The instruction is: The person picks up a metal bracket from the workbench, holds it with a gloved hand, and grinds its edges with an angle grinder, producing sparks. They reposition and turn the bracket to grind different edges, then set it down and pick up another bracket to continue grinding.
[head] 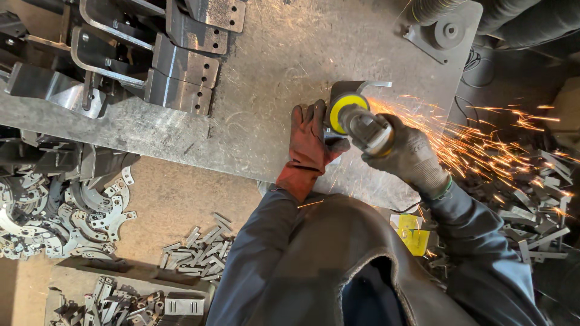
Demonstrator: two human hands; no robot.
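1. Head view. Left hand (311,142), red glove, presses flat on a small steel bracket (356,89) at the near edge of the steel table (272,78); fingers extended, holding it down, not wrapped around it.
2. Right hand (411,158), grey glove, clenched round the grinder (362,124); yellow disc guard sits against the bracket.
3. Sparks (483,145) fly rightward over the scrap pile (538,199): grinding is under way, judged unfinished.
4. Folded brackets (181,66) lie at the table's far left, well apart; whether they are ground, cannot tell.
5. Curved plates (72,211) heaped on the floor, left.
6. Yellow tag (414,232), rectangular, lies below the right forearm.
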